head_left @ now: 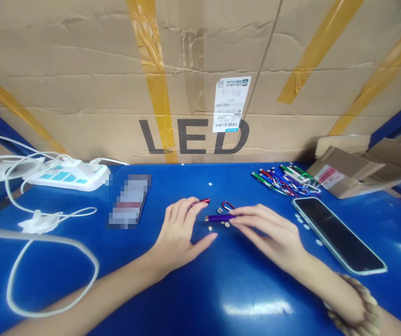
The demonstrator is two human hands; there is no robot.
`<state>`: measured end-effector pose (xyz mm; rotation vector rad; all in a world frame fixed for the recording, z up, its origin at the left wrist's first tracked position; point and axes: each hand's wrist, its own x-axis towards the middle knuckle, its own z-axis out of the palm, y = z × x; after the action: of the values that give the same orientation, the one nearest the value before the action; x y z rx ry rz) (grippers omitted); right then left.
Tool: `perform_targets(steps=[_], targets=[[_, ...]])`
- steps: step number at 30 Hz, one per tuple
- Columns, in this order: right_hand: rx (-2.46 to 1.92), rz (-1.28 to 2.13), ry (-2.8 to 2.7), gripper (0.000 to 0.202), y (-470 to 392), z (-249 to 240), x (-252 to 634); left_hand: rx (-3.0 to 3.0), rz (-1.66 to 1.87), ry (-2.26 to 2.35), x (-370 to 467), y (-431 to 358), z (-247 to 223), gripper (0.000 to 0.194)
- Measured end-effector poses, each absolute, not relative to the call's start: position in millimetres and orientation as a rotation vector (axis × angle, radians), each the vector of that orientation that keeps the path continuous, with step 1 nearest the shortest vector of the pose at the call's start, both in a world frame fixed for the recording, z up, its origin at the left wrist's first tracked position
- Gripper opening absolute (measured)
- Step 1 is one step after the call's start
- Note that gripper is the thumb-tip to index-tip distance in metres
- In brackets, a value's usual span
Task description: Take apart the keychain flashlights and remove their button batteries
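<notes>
At far left on the blue surface (165, 303), a white power strip (97, 180) and a looping white cable (97, 268); next, a phone-like slab (128, 205), face blurred out. Then the left hand (177, 233), palm down, thumb and fingers spread well apart, nothing clasped between them; just beside the fingertips, a slim red metal barrel (203, 201), partly hidden behind a finger, contact impossible to tell. In the middle, silvery button cells (210, 228) scattered near a purple penlight (217, 218), its free left end towards the left hand and its right end pinched between thumb and fingertips of the right hand (273, 233); raised or resting, cannot tell. Looks light and stiff, with a smooth, glossy metal skin, so probably a little slick and prone to rolling if laid down; seems sturdy outside, hardly likely to dent under a light pinch. Best taken around mid-barrel, thumb against two fingers, both ends left uncovered, with any second hold near the free left end for steadiness. Just behind it, a small red carabiner (227, 205), probably rigid and easy to hook with a fingertip. Further right, a pile of coloured penlights (273, 179) with carabiners, likely to tangle, so better lifted singly by the barrel; then a pale-cased smartphone (340, 235) and a cardboard box (347, 165), flaps raised.
</notes>
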<state>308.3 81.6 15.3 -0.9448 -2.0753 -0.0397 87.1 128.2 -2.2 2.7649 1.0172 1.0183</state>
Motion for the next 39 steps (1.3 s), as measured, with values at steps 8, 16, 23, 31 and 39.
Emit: perform_targets(steps=[8,16,23,31,39], targets=[[-0.847,-0.042,-2.176,0.021,77,13,301,2.8,0.867,0.664,87,132,-1,0.028],[-0.971,0.132,-2.101,0.022,86,9,311,2.698,0.911,0.65,86,131,1,0.026],[-0.884,0.101,-2.063,0.022,83,13,308,2.737,0.938,0.65,85,131,3,0.023],[-1.169,0.433,-1.737,0.011,78,20,298,2.794,0.979,0.679,86,132,3,0.033],[-1.254,0.783,-1.604,0.018,77,16,290,2.68,1.037,0.705,85,130,1,0.023]])
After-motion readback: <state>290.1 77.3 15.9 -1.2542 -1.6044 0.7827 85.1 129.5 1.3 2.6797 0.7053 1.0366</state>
